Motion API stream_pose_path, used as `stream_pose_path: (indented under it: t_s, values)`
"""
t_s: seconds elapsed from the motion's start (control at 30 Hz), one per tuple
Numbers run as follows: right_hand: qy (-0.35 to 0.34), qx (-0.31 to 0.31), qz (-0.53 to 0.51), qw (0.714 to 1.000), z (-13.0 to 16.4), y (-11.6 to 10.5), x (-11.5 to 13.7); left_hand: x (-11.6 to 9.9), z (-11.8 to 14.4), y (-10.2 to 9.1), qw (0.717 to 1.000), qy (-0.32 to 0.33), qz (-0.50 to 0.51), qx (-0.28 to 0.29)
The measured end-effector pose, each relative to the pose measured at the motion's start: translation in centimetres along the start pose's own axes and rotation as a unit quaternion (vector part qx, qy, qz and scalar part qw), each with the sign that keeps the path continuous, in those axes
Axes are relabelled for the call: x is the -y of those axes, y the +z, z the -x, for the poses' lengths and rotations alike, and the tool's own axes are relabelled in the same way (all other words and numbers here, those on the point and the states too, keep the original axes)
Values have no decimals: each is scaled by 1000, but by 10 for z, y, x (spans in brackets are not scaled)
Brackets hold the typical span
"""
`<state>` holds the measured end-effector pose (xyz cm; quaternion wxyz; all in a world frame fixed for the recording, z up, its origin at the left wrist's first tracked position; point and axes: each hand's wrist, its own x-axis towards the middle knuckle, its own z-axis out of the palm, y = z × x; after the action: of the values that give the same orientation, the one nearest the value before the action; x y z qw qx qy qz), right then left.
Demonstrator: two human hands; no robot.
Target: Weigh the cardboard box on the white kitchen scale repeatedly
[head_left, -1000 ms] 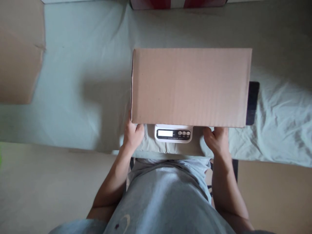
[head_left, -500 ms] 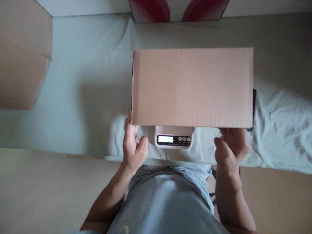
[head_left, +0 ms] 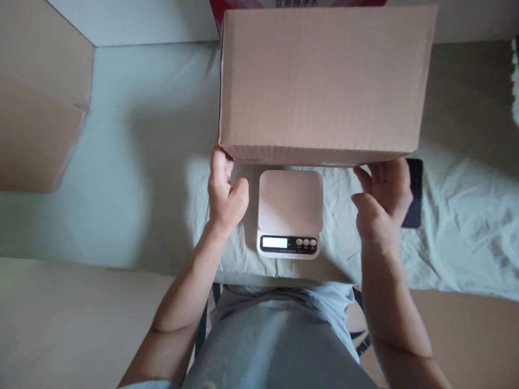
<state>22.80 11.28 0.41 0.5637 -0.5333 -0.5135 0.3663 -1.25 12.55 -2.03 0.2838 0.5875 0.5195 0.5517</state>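
A cloth-covered desk [head_left: 121,178] carried a kitchen scale [head_left: 290,215]. Above it, a closed cardboard box [head_left: 324,81] was held up at its near lower corners, left hand [head_left: 225,193] and right hand [head_left: 383,201], fingers curled beneath. It looked stiff and light, best gripped under the bottom edges.

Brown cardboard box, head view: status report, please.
Left hand and right hand grip the near bottom edge of the brown cardboard box. Box held above the white digital scale. Black phone beside right hand.
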Motion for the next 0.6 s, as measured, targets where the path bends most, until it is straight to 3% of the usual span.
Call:
stream_pose_path:
  t_s: [0.17, 0.33, 0.6]
  values:
    - [-13, 28, 10, 999, -6, 4, -23, 26, 0, 10, 999, -7, 19, -25]
    - [16, 41, 48, 998, -6, 3, -43, 45, 5, 15, 998, -51, 5, -26]
    - [37, 36, 81, 995, 0, -10, -65, 63, 23, 4, 997, -64, -19, -38]
